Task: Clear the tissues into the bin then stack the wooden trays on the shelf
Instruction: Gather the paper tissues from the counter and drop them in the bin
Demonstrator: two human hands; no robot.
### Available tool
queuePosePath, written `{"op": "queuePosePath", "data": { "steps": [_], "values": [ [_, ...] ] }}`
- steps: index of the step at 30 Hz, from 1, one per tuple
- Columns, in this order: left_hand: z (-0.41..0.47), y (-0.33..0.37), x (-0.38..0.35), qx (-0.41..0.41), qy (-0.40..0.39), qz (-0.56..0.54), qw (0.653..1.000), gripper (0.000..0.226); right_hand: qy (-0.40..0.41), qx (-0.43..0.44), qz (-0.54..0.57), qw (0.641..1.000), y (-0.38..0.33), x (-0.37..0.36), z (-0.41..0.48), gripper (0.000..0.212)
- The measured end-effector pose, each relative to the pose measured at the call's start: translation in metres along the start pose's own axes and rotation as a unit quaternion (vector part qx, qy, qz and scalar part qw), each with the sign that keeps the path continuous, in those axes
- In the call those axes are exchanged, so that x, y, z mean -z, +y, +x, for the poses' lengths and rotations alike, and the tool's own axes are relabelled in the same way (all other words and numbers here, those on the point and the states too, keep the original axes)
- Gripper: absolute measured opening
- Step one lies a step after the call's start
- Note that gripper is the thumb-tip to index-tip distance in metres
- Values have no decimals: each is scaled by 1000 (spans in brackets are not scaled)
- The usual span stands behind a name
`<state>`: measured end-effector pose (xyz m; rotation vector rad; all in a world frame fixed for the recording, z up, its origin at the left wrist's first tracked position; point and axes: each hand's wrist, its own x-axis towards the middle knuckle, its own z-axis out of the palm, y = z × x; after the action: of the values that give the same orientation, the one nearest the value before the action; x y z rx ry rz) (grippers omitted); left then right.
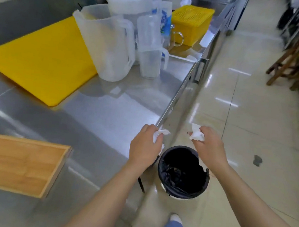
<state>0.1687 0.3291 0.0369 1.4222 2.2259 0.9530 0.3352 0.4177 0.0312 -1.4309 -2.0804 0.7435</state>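
My left hand (145, 146) is closed around a crumpled white tissue (158, 134) at the steel counter's front edge. My right hand (209, 147) grips a second white tissue (197, 134) out over the floor. Both hands hover just above a round bin (183, 172) with a black liner, which stands on the floor beside the counter. A wooden tray (20, 164) with a raised rim lies flat on the counter at the lower left, apart from both hands.
A steel counter (100, 113) carries a yellow cutting board (45, 60), several clear plastic jugs (111, 45) and a yellow crate (191, 24). Wooden stools (296, 58) stand at the far right on the tiled floor. My foot (174, 226) is below the bin.
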Motion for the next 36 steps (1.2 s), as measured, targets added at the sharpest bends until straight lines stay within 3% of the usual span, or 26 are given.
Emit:
{"op": "queuePosePath", "data": {
  "steps": [3, 5, 8, 17, 20, 26, 36],
  "values": [
    [6, 20, -24, 1, -28, -24, 999, 21, 8, -11, -16, 1000, 30, 15, 10, 18],
    [13, 29, -42, 29, -37, -50, 998, 24, -1, -14, -18, 1000, 52, 19, 18, 24],
    [22, 37, -77, 66, -57, -80, 993, 12, -19, -26, -15, 999, 85, 23, 29, 26],
    [28, 4, -154, 148, -74, -38, 986, 13, -95, -74, -36, 992, 167, -6, 39, 17],
    [37, -19, -184, 165, -66, -29, 984, 23, -101, -103, -41, 989, 195, -32, 41, 15],
    [47, -85, -285, 210, -139, 50, 967, 18, -148, -175, -44, 972, 273, -119, 42, 15],
    [31, -205, -457, 165, -223, 149, 949, 20, -201, -204, -82, 954, 408, -269, 26, 24]
  ]
}}
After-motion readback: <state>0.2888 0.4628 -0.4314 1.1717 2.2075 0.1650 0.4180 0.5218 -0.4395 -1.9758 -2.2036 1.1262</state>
